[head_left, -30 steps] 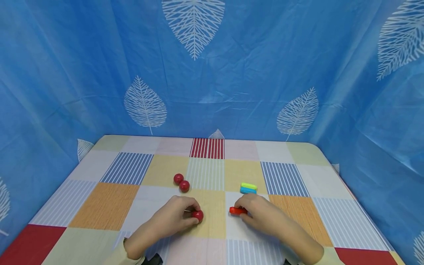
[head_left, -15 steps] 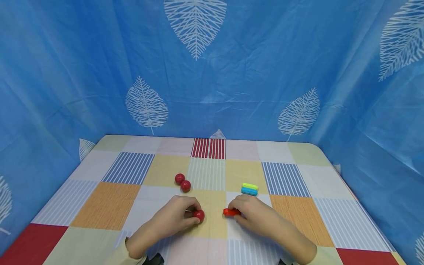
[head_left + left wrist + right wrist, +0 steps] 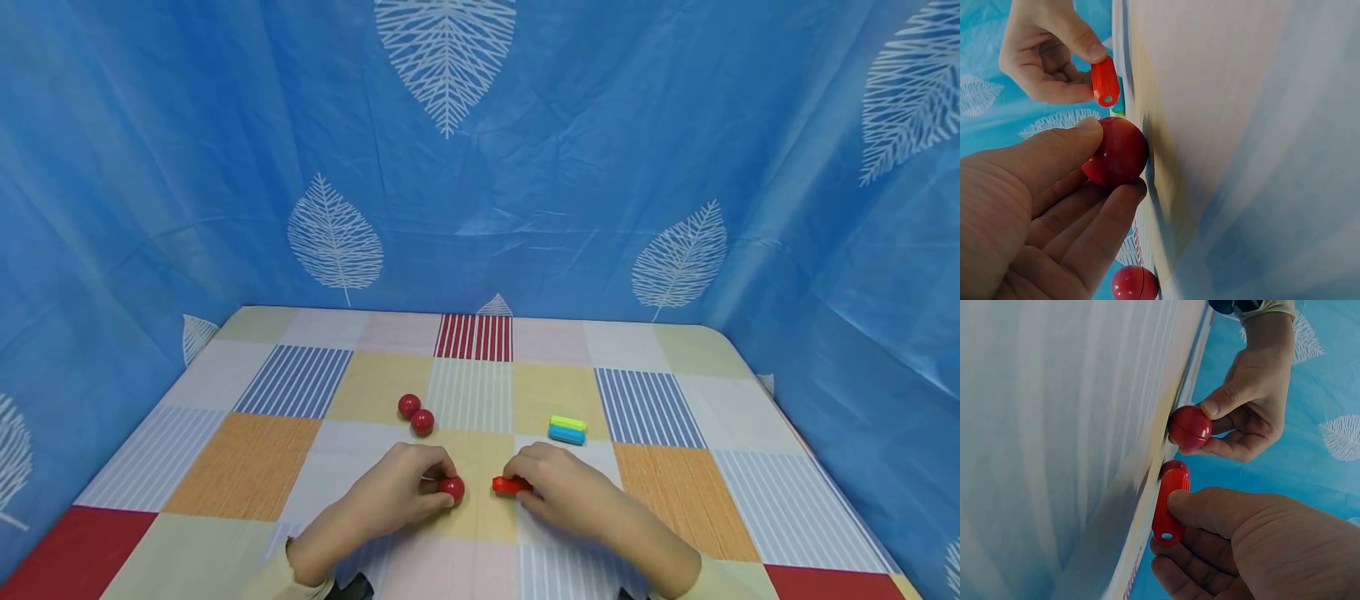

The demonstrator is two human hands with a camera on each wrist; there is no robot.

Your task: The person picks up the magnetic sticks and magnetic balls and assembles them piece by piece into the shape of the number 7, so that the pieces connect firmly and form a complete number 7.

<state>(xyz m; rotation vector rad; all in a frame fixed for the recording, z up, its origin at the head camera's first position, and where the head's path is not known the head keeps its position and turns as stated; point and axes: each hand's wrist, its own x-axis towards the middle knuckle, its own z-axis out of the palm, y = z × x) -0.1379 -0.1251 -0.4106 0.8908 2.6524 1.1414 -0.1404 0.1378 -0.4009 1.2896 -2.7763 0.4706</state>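
Note:
My left hand [image 3: 397, 490] pinches a glossy red ball [image 3: 453, 490] with thumb and fingers, low at the tablecloth. A seam line runs round the ball [image 3: 1190, 427] in the right wrist view. Close to its right, my right hand [image 3: 561, 490] holds a small, bright red, oblong plastic piece [image 3: 506, 486]. Ridges and a hole at one end show on that piece [image 3: 1171, 503] in the right wrist view; its kind I cannot tell. A narrow gap separates ball and piece. Part of the red piece is hidden under my right fingers in the head view.
Two more red balls [image 3: 422, 422] lie together beyond my left hand. Beyond my right hand, a yellow-green piece [image 3: 568, 422] and a blue piece [image 3: 567, 435] lie side by side. A patchwork tablecloth [image 3: 480, 567] covers the table, with blue leaf-patterned curtains [image 3: 525, 167] around it.
My right hand has moved left with the red plastic piece, closer to the ball. The left hand keeps its grip on the ball in nearly the same place.

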